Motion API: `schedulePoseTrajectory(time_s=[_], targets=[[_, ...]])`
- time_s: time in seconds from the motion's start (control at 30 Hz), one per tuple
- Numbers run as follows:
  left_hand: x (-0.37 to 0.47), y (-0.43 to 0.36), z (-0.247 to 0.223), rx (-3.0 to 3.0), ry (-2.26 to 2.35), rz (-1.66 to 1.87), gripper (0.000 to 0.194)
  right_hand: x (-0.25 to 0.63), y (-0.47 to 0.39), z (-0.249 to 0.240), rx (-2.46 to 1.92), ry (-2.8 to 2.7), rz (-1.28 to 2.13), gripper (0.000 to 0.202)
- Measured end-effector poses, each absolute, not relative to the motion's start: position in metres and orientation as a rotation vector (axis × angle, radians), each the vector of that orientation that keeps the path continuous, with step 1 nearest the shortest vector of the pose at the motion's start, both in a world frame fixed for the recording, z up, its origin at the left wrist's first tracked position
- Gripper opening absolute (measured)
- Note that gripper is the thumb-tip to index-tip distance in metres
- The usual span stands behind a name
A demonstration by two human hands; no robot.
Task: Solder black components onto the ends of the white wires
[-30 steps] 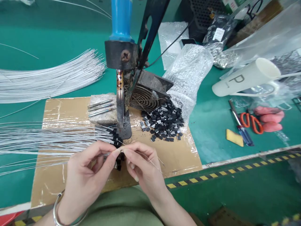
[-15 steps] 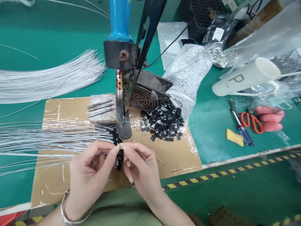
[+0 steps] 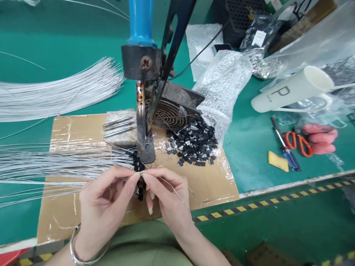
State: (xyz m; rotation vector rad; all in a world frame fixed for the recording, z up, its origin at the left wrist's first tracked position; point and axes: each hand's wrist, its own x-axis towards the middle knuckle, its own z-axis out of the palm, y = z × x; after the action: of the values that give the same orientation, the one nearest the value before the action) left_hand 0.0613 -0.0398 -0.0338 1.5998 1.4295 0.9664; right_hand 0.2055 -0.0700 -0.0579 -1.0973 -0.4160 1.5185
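My left hand (image 3: 107, 205) and my right hand (image 3: 169, 195) meet fingertip to fingertip below the soldering iron tip (image 3: 141, 136). The left thumb and index finger pinch something too small to make out. My right hand is also pinched, with thin solder-like wire (image 3: 175, 190) running back over its fingers. Black connectors (image 3: 138, 162) on the ends of grey wires (image 3: 91, 161) lie just behind and beneath the fingertips. A blue-handled iron (image 3: 141, 22) hangs in a black stand above them. Loose black connectors (image 3: 195, 142) form a pile to the right.
Cardboard (image 3: 66, 136) covers the work spot. A fan (image 3: 174, 111) stands behind the iron; metal rods (image 3: 118, 125) rest on a pad at its left. White wires (image 3: 69, 92) lie at the back left. A mug (image 3: 291, 90), scissors (image 3: 303, 145), screwdriver (image 3: 291, 159) and yellow sponge (image 3: 277, 161) are at the right.
The right hand's fingers have shifted slightly, its lower fingers a little to the left, and the wire across it now curves more. Both hands remain together at the same place.
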Motion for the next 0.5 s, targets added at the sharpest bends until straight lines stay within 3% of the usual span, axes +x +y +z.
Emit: schedulePoseTrajectory(time_s=[0.5], targets=[[0.059,-0.04,-0.032,1.739,1.413,0.93,0.008,0.219,-0.064,-0.053,-1.052,-0.317,1.675,0.015]])
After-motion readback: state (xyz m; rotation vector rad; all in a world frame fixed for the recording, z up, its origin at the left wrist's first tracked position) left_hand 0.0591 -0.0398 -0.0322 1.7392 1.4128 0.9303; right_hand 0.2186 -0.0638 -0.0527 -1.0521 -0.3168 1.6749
